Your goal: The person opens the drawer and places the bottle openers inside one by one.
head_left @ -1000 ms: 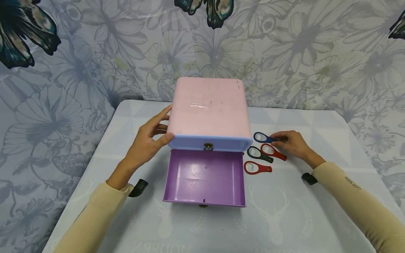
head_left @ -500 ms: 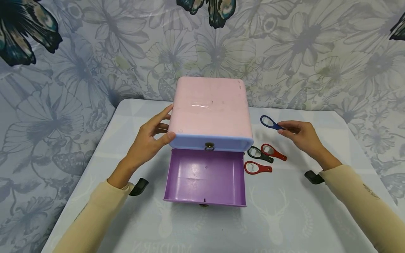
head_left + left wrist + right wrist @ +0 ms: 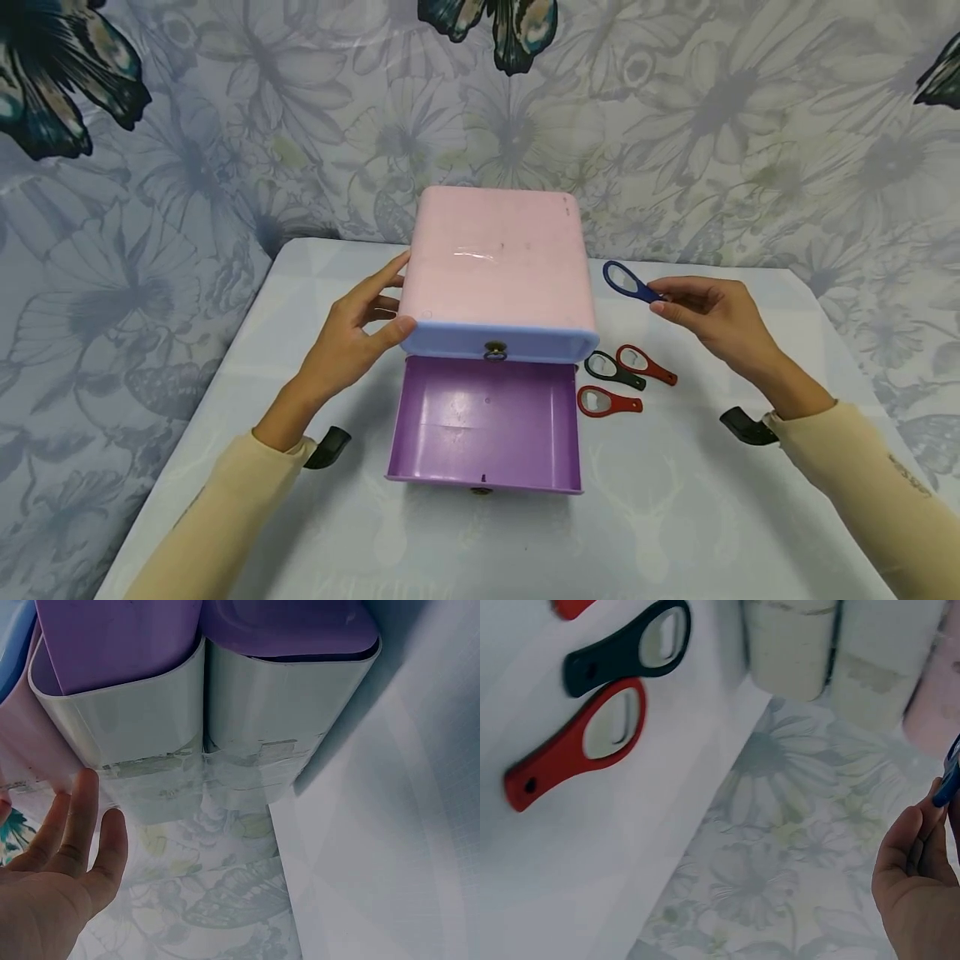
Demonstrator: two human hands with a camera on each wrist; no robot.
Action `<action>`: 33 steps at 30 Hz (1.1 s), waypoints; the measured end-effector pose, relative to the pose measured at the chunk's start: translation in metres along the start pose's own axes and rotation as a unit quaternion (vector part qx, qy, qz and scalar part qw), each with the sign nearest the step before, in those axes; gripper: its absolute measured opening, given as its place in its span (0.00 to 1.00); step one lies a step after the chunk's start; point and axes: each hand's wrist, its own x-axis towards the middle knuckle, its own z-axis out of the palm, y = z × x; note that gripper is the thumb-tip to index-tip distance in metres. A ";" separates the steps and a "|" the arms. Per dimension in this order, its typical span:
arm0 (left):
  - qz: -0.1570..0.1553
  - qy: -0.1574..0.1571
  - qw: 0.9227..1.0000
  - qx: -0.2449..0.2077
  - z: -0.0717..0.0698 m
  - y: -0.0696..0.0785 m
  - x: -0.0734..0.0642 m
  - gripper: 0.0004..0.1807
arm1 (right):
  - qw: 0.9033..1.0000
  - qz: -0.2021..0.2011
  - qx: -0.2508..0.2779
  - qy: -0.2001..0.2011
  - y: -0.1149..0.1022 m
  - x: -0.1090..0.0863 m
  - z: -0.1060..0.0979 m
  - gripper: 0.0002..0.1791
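Observation:
A small drawer unit (image 3: pixel 498 258) with a pink top stands on the table. Its top drawer front is blue, and a purple drawer (image 3: pixel 486 425) is pulled out below. My left hand (image 3: pixel 337 342) rests against the unit's left side, fingers extended, thumb at the front corner. The left wrist view shows its fingertips at the pink casing (image 3: pixel 37 742). My right hand (image 3: pixel 712 321) pinches a blue bottle opener (image 3: pixel 628 282) by the handle end, raised right of the unit. Below it lie a red bottle opener (image 3: pixel 647 365), a dark green one (image 3: pixel 615 370) and another red one (image 3: pixel 609 402).
The light table (image 3: pixel 652 500) reaches back to a floral-patterned wall (image 3: pixel 712 150) with butterfly decorations (image 3: pixel 60 83). Taped grey-green casings (image 3: pixel 292 705) of the unit show in the left wrist view.
My right hand has lifted the blue bottle opener off the table beside the others, away toward the back, then slightly left. The left hand and drawer unit stay in place.

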 end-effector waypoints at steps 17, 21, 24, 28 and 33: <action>0.011 0.006 1.000 -0.009 0.000 -0.001 0.000 0.37 | 0.997 -0.065 0.021 -0.021 -0.064 -0.016 0.006 0.16; 0.011 0.005 1.000 -0.011 -0.001 0.000 0.000 0.37 | 0.989 -0.109 0.083 -0.048 -0.070 -0.019 0.013 0.16; 0.010 0.005 1.000 -0.009 -0.002 0.001 -0.001 0.37 | 0.978 -0.147 0.129 -0.076 -0.075 -0.021 0.019 0.17; 0.007 0.004 1.000 -0.007 -0.002 0.001 -0.001 0.37 | 0.965 -0.185 0.155 -0.107 -0.083 -0.026 0.029 0.18; 0.004 0.001 1.000 -0.009 -0.002 0.001 -0.002 0.38 | 0.965 -0.179 0.138 -0.129 -0.095 -0.038 0.038 0.19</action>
